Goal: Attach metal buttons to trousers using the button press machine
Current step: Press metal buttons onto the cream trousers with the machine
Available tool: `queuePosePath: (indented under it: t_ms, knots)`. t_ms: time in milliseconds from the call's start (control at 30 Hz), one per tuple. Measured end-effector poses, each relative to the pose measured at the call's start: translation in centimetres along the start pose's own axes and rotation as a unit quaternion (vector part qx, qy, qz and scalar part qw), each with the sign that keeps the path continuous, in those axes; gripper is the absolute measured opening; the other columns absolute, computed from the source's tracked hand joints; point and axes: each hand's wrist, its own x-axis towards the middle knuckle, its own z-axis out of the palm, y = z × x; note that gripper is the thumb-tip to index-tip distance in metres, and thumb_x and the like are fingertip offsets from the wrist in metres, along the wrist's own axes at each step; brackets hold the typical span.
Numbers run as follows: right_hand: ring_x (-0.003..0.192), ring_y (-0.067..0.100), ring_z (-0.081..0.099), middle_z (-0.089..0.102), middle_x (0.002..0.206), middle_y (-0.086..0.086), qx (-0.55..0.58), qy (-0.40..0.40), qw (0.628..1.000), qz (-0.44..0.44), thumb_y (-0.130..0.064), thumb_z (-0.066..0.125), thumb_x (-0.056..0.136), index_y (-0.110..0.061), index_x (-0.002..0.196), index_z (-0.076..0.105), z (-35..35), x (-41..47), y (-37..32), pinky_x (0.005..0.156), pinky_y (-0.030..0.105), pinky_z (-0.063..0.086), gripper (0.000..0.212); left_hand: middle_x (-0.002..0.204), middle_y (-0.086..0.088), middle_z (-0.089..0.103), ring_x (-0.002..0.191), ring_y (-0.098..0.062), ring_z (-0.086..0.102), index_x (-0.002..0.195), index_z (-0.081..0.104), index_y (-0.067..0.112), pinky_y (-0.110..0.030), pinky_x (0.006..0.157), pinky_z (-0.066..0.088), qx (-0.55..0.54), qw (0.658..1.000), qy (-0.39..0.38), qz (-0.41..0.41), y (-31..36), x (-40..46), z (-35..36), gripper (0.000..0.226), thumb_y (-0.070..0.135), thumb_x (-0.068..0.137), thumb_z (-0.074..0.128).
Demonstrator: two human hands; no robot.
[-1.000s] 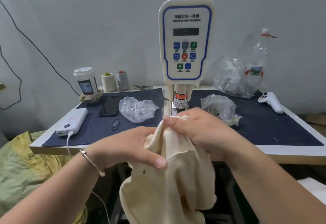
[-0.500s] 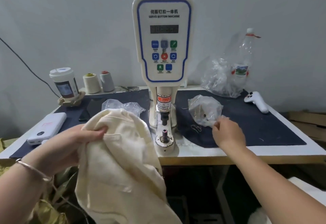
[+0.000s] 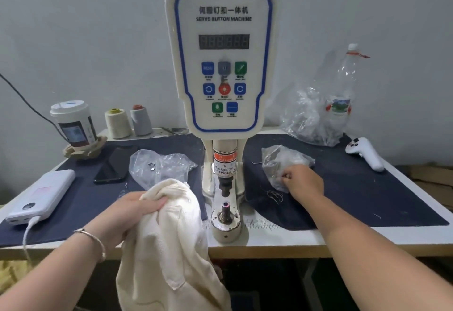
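Observation:
The cream trousers [image 3: 171, 244] hang over the table's front edge, left of the button press machine [image 3: 221, 65]. My left hand [image 3: 133, 212] grips their bunched top. The machine's lower die post [image 3: 225, 209] stands bare under the punch. My right hand [image 3: 302, 183] reaches into a clear plastic bag [image 3: 282, 161] to the right of the machine, fingers curled at the bag's opening; whether they hold a button is hidden. A second clear bag [image 3: 159, 166] with small metal parts lies left of the machine.
On the dark mat [image 3: 355, 203] lie a white power bank [image 3: 41, 195] with cable, a black phone [image 3: 114, 163], a paper cup [image 3: 73, 124], two thread cones [image 3: 128, 122], a crumpled bag with a plastic bottle [image 3: 326, 112], and a white controller [image 3: 365, 152].
My right hand let go of the trousers and moved right to the plastic bag. My left hand carried the trousers left, baring the machine's die post.

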Motion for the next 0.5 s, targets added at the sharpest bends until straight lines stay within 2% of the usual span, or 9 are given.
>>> queuePosePath:
  t_ms: [67, 167, 233, 367, 500]
  knots:
    - [0.077, 0.023, 0.061, 0.064, 0.078, -0.003, 0.032, 0.034, 0.999, 0.006, -0.046, 0.066, 0.086, -0.036, 0.057, 0.051, 0.8, -0.1, 0.4, 0.06, 0.025, 0.035, 0.034, 0.095, -0.013, 0.077, 0.083, -0.027, 0.075, 0.092, 0.08, 0.017, -0.036, 0.071, 0.056, -0.001, 1.0, 0.001, -0.029, -0.8, 0.7, 0.4, 0.013, 0.026, 0.088, 0.072]
    - [0.077, 0.026, 0.061, 0.066, 0.08, 0.0, 0.047, 0.071, 0.996, 0.0, -0.045, 0.069, 0.084, -0.032, 0.057, 0.046, 1.3, -0.4, 0.7, 0.058, 0.027, 0.033, 0.038, 0.097, -0.016, 0.076, 0.083, -0.03, 0.075, 0.09, 0.08, 0.019, -0.036, 0.066, 0.058, -0.014, 0.999, -0.012, -0.051, -1.4, 1.0, 0.4, 0.012, 0.028, 0.086, 0.073]
    - [0.077, 0.027, 0.06, 0.067, 0.083, 0.002, 0.045, 0.079, 0.996, -0.002, -0.039, 0.068, 0.085, -0.029, 0.062, 0.051, 1.3, -0.5, 0.7, 0.058, 0.027, 0.034, 0.03, 0.096, -0.017, 0.076, 0.081, -0.031, 0.075, 0.088, 0.08, 0.019, -0.035, 0.064, 0.059, -0.031, 0.998, -0.003, -0.052, -1.6, 0.9, 0.3, 0.011, 0.027, 0.085, 0.074]
    - [0.083, 0.031, 0.063, 0.07, 0.089, 0.009, 0.029, 0.102, 0.994, -0.005, -0.028, 0.067, 0.087, -0.02, 0.08, 0.071, 1.6, -0.3, 0.7, 0.061, 0.028, 0.037, 0.011, 0.094, -0.016, 0.076, 0.075, -0.026, 0.074, 0.085, 0.08, 0.019, -0.031, 0.059, 0.058, -0.036, 0.998, 0.017, -0.039, -1.9, 1.3, 0.6, 0.009, 0.022, 0.086, 0.073]
    - [0.087, 0.034, 0.064, 0.07, 0.092, 0.014, 0.02, 0.108, 0.994, -0.014, -0.023, 0.066, 0.087, -0.013, 0.089, 0.074, 1.9, 0.0, 0.8, 0.063, 0.028, 0.04, 0.013, 0.094, -0.013, 0.077, 0.08, -0.026, 0.075, 0.087, 0.08, 0.02, -0.029, 0.06, 0.057, -0.032, 0.999, 0.024, -0.032, -2.1, 1.5, 0.5, 0.008, 0.024, 0.086, 0.073]
